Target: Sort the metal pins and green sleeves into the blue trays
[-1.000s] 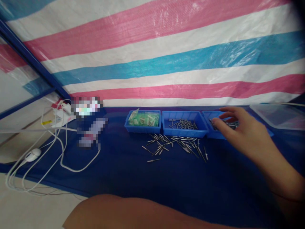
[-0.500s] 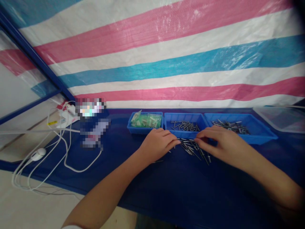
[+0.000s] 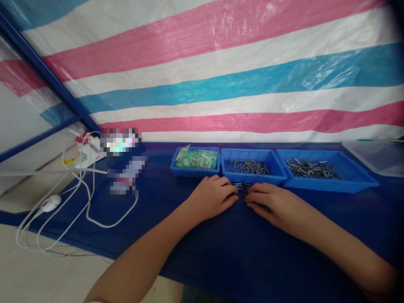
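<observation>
A small pile of thin metal pins that look like blind rivets (image 3: 242,187) lies on the blue table, in front of the middle blue tray. From the left, my left hand (image 3: 213,195) presses against the pile, its fingers curled together round the ends. My right hand (image 3: 273,205) closes on the same pile from the right, thumb and fingers bent. Much of the pile is hidden by the fingers. Behind them, the middle tray (image 3: 254,179) holds more of these pins, and the right tray (image 3: 331,184) has a larger heap.
A left blue tray (image 3: 194,171) contains green-and-clear plastic packets. White cables (image 3: 88,210) loop over the table's left side near a blurred-out device (image 3: 128,174). A translucent plastic lid or box (image 3: 378,158) stands at the far right. Striped sheeting (image 3: 221,88) hangs behind.
My right hand has moved left, closer to my left hand. The pins that lay spread out between and below the hands are now drawn into a compact pile between the fingers.
</observation>
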Motion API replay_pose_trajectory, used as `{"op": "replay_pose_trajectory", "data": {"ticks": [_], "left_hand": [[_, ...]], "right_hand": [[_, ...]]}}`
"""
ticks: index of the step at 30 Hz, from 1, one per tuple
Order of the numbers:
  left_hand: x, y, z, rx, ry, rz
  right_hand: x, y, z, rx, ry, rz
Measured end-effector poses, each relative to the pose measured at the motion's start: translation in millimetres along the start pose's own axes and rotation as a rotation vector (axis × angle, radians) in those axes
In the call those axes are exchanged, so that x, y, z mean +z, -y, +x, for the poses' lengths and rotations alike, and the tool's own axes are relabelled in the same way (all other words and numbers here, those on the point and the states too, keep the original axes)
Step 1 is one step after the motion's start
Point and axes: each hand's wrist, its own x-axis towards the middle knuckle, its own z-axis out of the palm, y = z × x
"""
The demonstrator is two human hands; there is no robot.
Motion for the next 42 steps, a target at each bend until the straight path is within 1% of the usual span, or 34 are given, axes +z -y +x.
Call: {"op": "replay_pose_trajectory", "data": {"ticks": [4,8,12,19,25,32,42], "left_hand": [[0.3,-2,-1,-0.014,0.009,0.021],[5.6,-6,-1,-0.04,-0.006,0.05],[9.6,-8,0,-0.07,-0.011,0.068],[9.6,-11,0,-0.109,-0.024,0.07],[12.3,-14,0,-0.121,-0.041,0.063],[13.9,-15,0,-0.12,-0.024,0.047],[15.6,-14,1,-0.115,-0.034,0.053]], "right_hand": [[0,-1,0,0.024,0.015,0.016],[1,-3,-3,0.036,-0.01,0.002],[1,-4,-3,0.06,0.006,-0.011],[-2,-1,-1,0.096,0.007,-0.005],[0,-3,-2,0.142,0.033,-0.027],[2,1,0,0.123,0.07,-0.034],[6,3,1,0.121,0.033,-0.013]]}}
